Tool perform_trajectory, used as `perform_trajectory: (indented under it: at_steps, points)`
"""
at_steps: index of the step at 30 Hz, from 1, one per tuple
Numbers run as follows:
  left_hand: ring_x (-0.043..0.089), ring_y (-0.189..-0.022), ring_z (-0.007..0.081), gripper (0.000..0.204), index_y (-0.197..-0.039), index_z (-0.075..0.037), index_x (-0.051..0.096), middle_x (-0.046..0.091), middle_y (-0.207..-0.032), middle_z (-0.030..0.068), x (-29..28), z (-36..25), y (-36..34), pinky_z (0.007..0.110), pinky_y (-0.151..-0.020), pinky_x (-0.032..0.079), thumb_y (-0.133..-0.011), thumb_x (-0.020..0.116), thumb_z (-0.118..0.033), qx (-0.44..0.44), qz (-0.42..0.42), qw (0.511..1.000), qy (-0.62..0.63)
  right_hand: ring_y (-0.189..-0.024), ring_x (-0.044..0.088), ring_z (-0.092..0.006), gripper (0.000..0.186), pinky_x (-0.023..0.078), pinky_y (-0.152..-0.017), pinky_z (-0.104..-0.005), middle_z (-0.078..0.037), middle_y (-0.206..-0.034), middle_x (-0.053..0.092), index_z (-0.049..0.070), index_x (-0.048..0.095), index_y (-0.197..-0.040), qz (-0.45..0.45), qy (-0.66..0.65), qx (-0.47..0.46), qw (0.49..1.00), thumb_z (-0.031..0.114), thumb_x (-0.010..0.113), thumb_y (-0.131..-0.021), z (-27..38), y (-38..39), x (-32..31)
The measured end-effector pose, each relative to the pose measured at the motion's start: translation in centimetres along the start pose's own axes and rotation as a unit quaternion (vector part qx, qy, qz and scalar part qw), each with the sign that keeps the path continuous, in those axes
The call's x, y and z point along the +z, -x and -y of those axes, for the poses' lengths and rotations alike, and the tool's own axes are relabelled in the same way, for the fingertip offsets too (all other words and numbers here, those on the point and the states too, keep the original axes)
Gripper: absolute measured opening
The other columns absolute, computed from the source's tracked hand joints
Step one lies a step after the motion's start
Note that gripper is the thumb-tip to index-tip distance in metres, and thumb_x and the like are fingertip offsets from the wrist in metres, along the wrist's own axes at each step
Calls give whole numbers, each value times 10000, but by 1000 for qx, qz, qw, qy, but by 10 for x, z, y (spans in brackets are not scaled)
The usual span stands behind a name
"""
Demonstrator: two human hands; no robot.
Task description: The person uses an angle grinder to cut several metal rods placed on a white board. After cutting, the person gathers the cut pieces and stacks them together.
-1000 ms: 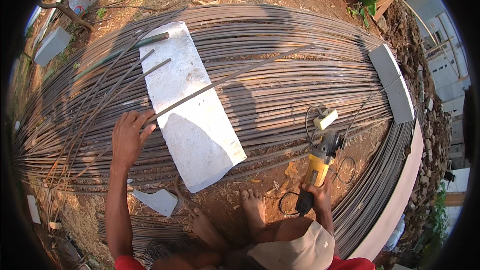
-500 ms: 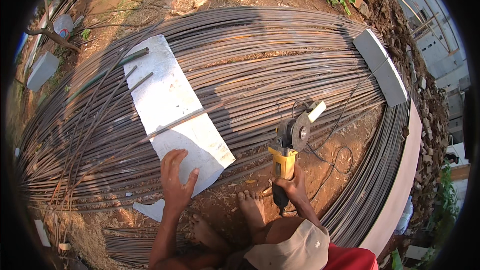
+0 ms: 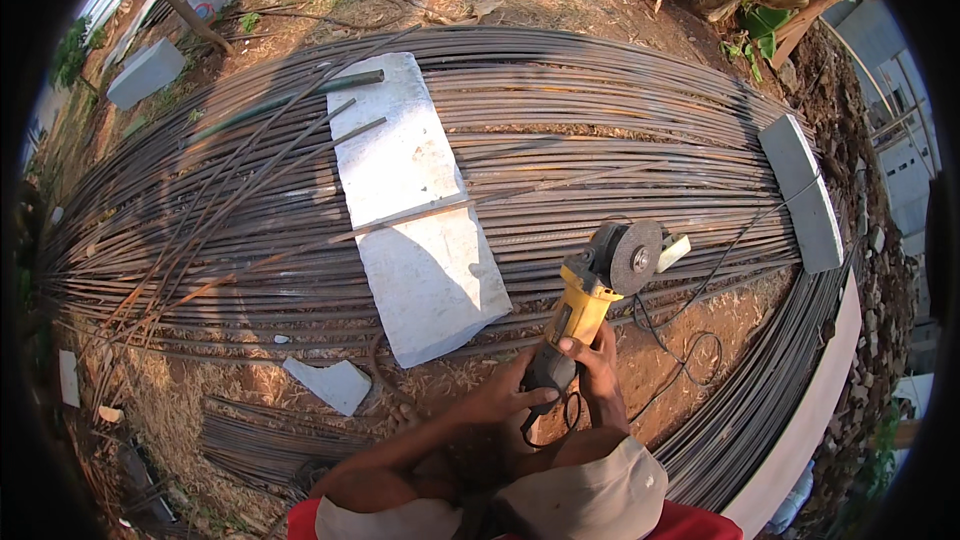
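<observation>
A yellow-and-black angle grinder (image 3: 580,312) is held in both hands, its grey disc (image 3: 636,257) pointing up and to the right. My left hand (image 3: 508,392) is closed round the black rear end, and my right hand (image 3: 602,368) grips the body. Just beyond the disc shows a pale yellow block (image 3: 675,252); whether it touches the tool I cannot tell. Left of the grinder, a whitish slab (image 3: 415,285) lies across many long steel bars (image 3: 600,155). One rusty bar (image 3: 415,217) crosses the slab, and several bar ends rest on its far part.
A grey block (image 3: 803,195) sits on the bars at right, with a black cable (image 3: 720,258) passing over it and looping on the soil. More bars (image 3: 745,390) curve along the right. A broken slab piece (image 3: 330,383) lies at left, near my feet.
My left hand has come from over the slab to the grinder's rear end and closed on it. The grinder has tilted to the right and risen slightly. The view has shifted, too.
</observation>
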State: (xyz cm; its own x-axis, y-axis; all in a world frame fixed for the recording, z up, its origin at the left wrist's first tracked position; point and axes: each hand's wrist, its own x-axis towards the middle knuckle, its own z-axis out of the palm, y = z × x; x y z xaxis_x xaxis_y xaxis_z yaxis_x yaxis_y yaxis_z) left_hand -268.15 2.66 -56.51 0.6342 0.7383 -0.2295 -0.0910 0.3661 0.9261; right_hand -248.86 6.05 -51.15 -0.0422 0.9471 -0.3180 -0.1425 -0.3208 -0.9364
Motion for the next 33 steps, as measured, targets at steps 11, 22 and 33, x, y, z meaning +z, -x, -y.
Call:
perform_trajectory:
  at_steps: [11, 22, 33]
  points:
    - [676, -1161, 221, 808, -1630, -36, 343, 638, -1369, 177, -20, -34, -10, 383, -1003, 536, -1062, 625, -536, -151, 15, 982, 113, -908, 701, -270, 489, 584, -837, -440, -142, -995, 677, 9, 534, -1262, -95, -191, -46, 976, 109, 761, -840, -35, -26, 3]
    - [780, -958, 341, 426, -1126, 2, 697, 776, -977, 220, 5, 5, -13, 433, -822, 598, -909, 831, -339, -41, -156, 970, -184, -783, 688, -225, 442, 598, -726, -402, -93, -927, 652, 42, 551, -1196, -290, -158, -82, 940, 66, 806, -835, -19, -39, -7]
    - [717, -981, 461, 451, -1138, 23, 695, 732, -998, 271, 27, 1, -12, 527, -858, 558, -930, 770, -369, -39, -181, 932, -312, -814, 701, -274, 462, 617, -676, -473, -102, -958, 651, 49, 528, -1233, -286, -243, -69, 924, 44, 752, -830, -33, -30, -24]
